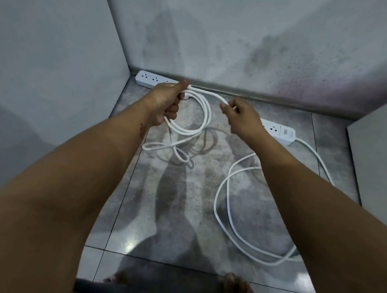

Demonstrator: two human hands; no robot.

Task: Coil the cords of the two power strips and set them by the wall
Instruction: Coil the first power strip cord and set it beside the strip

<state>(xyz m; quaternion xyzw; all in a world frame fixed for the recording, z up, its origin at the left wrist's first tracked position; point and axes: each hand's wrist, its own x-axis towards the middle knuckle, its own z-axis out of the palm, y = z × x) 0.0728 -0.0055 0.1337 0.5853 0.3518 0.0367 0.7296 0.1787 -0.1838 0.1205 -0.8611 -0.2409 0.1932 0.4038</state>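
A white power strip lies on the floor against the back wall, near the left corner. My left hand grips several hanging loops of its white cord. My right hand pinches the same cord a little to the right, and the cord runs taut between the two hands. More of this cord trails on the tiles. A second white power strip lies on the floor to the right, partly hidden by my right wrist. Its cord sprawls in loose loops over the tiles.
Stained grey walls meet in a corner at the back left. A pale panel stands at the right edge. My bare feet show at the bottom on the grey tiled floor.
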